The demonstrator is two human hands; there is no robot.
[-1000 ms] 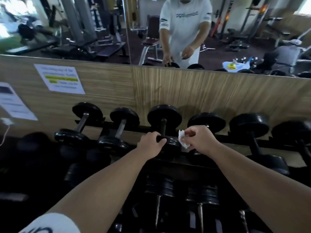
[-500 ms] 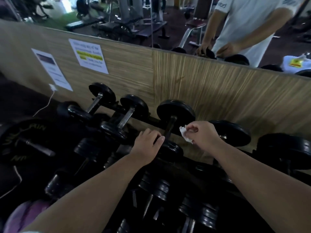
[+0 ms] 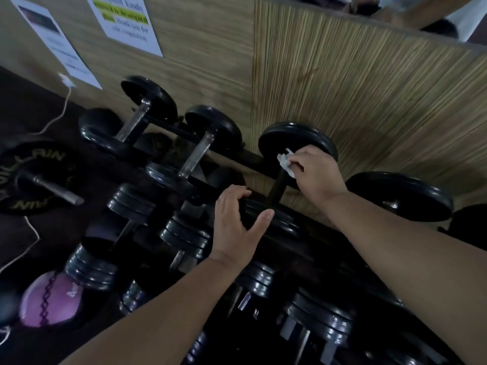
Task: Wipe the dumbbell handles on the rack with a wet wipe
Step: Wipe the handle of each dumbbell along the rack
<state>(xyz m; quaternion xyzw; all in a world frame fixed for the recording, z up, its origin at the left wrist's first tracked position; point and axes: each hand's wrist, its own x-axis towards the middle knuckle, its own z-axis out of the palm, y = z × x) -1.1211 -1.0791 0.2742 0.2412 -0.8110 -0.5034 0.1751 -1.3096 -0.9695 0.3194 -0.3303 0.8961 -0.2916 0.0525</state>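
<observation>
A black dumbbell (image 3: 296, 143) lies on the top tier of the rack (image 3: 253, 159), its dark handle (image 3: 276, 189) running toward me. My right hand (image 3: 315, 171) pinches a crumpled white wet wipe (image 3: 285, 161) at the far end of that handle, beside the far plate. Curled over the same dumbbell's near plate is my left hand (image 3: 238, 222), thumb to the right. Two more dumbbells with bare steel handles (image 3: 196, 155) (image 3: 134, 119) sit to the left on the same tier.
Lower tiers hold several black dumbbells (image 3: 184, 233). A large weight plate (image 3: 34, 177) and a purple ball (image 3: 50, 299) lie at the left. A white cable (image 3: 56, 117) hangs from the wood-panel wall (image 3: 355, 101), which carries paper notices (image 3: 126, 22). Another dumbbell plate (image 3: 400, 196) sits at right.
The camera has tilted down and closer. My right hand with the wipe has moved forward onto the far end of the handle. My left hand has stayed on the near plate.
</observation>
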